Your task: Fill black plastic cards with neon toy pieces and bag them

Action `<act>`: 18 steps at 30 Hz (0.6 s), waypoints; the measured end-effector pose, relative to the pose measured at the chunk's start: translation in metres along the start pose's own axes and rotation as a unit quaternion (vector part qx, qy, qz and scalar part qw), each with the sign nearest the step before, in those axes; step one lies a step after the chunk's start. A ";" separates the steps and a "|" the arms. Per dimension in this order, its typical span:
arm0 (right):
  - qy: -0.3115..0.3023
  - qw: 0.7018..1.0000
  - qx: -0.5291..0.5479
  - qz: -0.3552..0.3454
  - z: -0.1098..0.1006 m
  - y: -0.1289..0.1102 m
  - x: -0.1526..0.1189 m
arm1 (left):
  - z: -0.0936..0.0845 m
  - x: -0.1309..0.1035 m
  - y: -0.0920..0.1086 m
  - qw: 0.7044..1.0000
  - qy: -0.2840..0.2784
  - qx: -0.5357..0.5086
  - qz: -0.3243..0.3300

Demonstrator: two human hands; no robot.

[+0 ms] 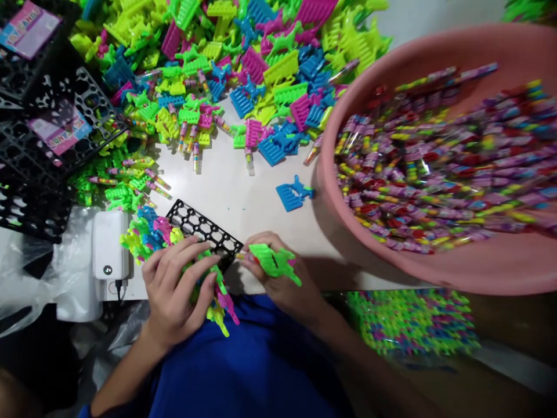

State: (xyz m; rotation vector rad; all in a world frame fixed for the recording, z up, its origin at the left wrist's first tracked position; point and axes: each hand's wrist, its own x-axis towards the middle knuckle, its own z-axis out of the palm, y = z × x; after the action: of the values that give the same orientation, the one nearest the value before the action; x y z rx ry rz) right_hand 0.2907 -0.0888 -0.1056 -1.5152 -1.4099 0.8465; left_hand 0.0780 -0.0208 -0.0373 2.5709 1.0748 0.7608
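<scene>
My right hand [278, 278] is closed on a green animal-shaped comb [266, 260] with a slim candy tube [244, 256] sticking out toward the left. Just left of it stands a black plastic rack [208, 228] with rows of holes. Its upper right part shows bare holes, while colourful animal combs [150, 228] fill the left and near side. Over these lies my left hand [178, 287], fingers stretched out and slightly apart, touching the combs. Its palm hides part of the rack and the combs beneath.
A pink tub [328, 157] full of candy tubes [418, 168] stands at right. Loose combs [261, 69] are heaped at the back, and one blue comb [295, 193] lies alone. Black racks [39, 128] are stacked at left, near a white power bank [111, 244]. A bag of combs [413, 322] sits below the table edge.
</scene>
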 end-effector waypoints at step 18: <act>-0.090 0.990 -0.002 -0.105 0.008 0.003 -0.015 | 0.002 -0.005 0.003 0.999 -0.025 0.040 -0.013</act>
State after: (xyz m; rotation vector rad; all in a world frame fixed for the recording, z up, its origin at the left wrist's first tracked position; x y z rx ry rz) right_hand 0.2827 -0.1022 -0.1126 -1.2910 -1.6705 0.8672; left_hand 0.0778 -0.0270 -0.0394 2.6226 1.1423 0.6558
